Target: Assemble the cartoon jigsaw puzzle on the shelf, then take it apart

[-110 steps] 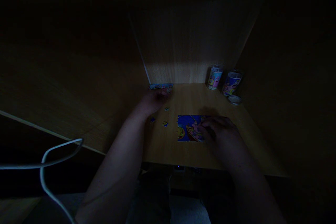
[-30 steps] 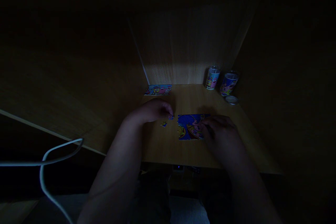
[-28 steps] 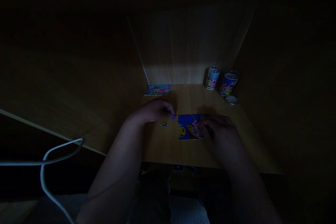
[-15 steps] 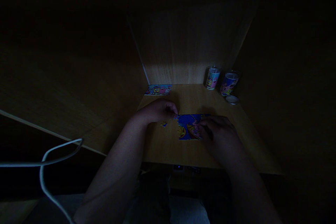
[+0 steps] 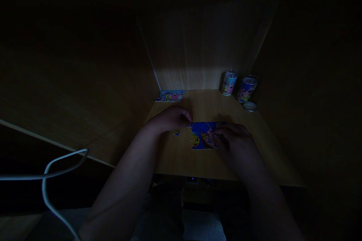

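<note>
A partly joined blue jigsaw puzzle (image 5: 201, 135) with cartoon figures lies flat on the wooden table. At its upper left corner my left hand (image 5: 177, 117) pinches a small puzzle piece (image 5: 189, 124), mostly hidden by the fingers, against the puzzle's edge. My right hand (image 5: 233, 141) rests over the right part of the puzzle, covering it; the thumb and fingers are bent on its surface, and whether they grip anything is hidden. One loose puzzle piece (image 5: 176, 133) lies below my left hand.
A second cartoon puzzle (image 5: 170, 96) lies at the table's back left. Two clear cans with cartoon labels, one light blue (image 5: 229, 83) and one dark blue (image 5: 247, 89), stand back right, near a round lid (image 5: 250, 106). A white cable (image 5: 46, 175) loops at left. Wooden panels enclose the dim table.
Almost nothing differs. The whole view has shifted very slightly; both hands keep their places at the puzzle.
</note>
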Action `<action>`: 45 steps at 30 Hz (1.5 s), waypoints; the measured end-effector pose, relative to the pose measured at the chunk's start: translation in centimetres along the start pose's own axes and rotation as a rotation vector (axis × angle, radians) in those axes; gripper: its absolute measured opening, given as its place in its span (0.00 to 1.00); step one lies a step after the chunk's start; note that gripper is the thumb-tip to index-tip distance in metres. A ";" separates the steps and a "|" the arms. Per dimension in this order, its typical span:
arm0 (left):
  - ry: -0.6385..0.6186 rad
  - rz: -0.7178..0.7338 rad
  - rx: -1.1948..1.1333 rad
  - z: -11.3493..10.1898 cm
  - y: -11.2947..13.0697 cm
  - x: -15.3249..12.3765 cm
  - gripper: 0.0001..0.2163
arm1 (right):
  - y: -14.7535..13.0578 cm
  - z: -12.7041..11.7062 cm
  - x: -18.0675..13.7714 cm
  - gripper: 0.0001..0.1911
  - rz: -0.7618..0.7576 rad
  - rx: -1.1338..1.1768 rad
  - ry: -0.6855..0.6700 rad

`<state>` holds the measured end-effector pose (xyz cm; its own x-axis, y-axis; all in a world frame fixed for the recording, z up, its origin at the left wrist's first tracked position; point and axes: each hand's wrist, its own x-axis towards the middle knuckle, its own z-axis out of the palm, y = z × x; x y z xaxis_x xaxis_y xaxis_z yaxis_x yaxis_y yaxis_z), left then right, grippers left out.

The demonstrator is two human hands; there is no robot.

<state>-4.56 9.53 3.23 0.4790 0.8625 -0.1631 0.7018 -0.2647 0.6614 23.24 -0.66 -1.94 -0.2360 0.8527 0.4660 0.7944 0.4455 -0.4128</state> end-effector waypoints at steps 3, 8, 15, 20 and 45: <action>0.014 -0.002 0.016 0.1 0.3 0.1 0.06 | 0.0 0.0 0.0 0.10 0.006 0.003 -0.003; 0.026 0.009 0.045 0.1 0.6 0.0 0.06 | 0.1 0.1 0.0 0.10 0.009 -0.001 -0.009; 0.032 0.017 0.063 0.2 0.3 -0.1 0.06 | -0.1 0.0 0.0 0.09 0.009 0.016 -0.001; 0.025 0.022 0.088 0.3 0.9 -0.2 0.04 | -0.1 0.0 0.0 0.09 0.012 0.010 -0.006; 0.160 -0.147 0.151 -2.0 -2.1 -0.5 0.09 | 0.1 0.1 0.0 0.10 0.004 0.017 -0.019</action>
<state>-7.33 10.53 3.43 0.2852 0.9505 -0.1231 0.8338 -0.1827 0.5209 23.28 -0.61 -2.05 -0.2437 0.8596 0.4491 0.7858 0.4464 -0.4281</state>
